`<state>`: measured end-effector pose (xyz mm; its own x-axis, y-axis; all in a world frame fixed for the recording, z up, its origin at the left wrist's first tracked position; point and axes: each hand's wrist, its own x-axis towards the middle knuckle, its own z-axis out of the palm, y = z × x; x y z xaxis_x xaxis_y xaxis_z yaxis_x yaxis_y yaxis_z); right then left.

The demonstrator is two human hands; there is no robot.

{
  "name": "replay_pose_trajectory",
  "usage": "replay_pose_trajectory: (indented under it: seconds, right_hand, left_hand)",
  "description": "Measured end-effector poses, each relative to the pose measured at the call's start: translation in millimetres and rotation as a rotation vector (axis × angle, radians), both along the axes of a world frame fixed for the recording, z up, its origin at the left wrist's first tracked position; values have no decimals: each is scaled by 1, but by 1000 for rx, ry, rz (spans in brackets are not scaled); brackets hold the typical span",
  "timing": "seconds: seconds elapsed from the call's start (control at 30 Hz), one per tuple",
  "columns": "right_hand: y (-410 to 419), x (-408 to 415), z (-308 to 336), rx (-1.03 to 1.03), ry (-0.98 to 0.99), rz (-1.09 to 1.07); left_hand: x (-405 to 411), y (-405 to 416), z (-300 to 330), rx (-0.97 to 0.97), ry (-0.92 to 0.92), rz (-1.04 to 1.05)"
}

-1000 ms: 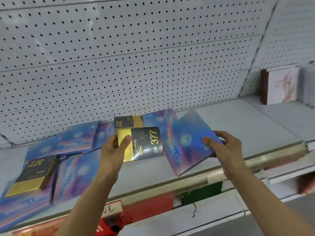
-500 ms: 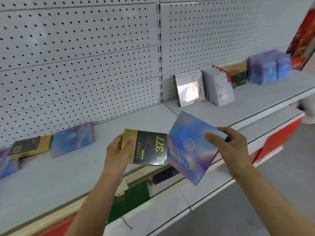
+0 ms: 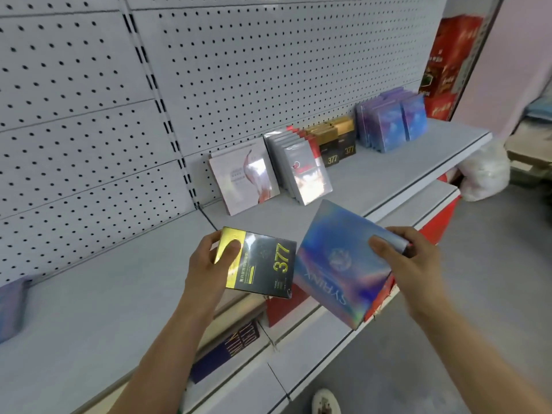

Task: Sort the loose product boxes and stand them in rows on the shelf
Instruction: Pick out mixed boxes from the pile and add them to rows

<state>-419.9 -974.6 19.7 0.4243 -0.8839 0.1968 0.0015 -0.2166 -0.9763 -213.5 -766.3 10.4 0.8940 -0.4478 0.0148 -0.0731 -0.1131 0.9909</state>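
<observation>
My left hand (image 3: 206, 264) grips a black and gold box marked 377 (image 3: 263, 264) by its gold end, thumb on its face. My right hand (image 3: 409, 264) grips a blue iridescent box (image 3: 331, 264) at its upper right corner. Both boxes hang over the front edge of the grey shelf (image 3: 373, 180). Farther right on that shelf stand rows: white and pink boxes (image 3: 243, 177), silver boxes (image 3: 301, 165), black and gold 377 boxes (image 3: 334, 141), and blue boxes (image 3: 388, 124).
A white pegboard (image 3: 239, 70) backs the shelf. One blue box (image 3: 12, 309) lies at the far left edge. Lower shelves hold dark and red boxes (image 3: 227, 348). A white bag (image 3: 484, 174) sits on the floor past the shelf's right end, beside a red display (image 3: 448, 64).
My view has swung right, away from the loose pile of boxes toward the standing rows. Both hands have carried their boxes along, grips unchanged.
</observation>
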Motion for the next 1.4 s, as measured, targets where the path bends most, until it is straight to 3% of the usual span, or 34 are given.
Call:
replay_pose_trajectory:
  seconds: [0.43, 0.8, 1.27, 1.4]
  right_hand:
    - [-220, 58, 10, 8, 40, -49]
    - [-329, 104, -1, 93, 20, -88]
    - [-554, 140, -10, -135, 142, 181]
    - [-610, 146, -9, -169, 175, 319]
  left_hand:
    - [62, -226, 5, 31, -74, -69]
    - [87, -337, 13, 192, -194, -95]
    - [127, -537, 7, 414, -311, 51]
    - [131, -582, 10, 606, -412, 83]
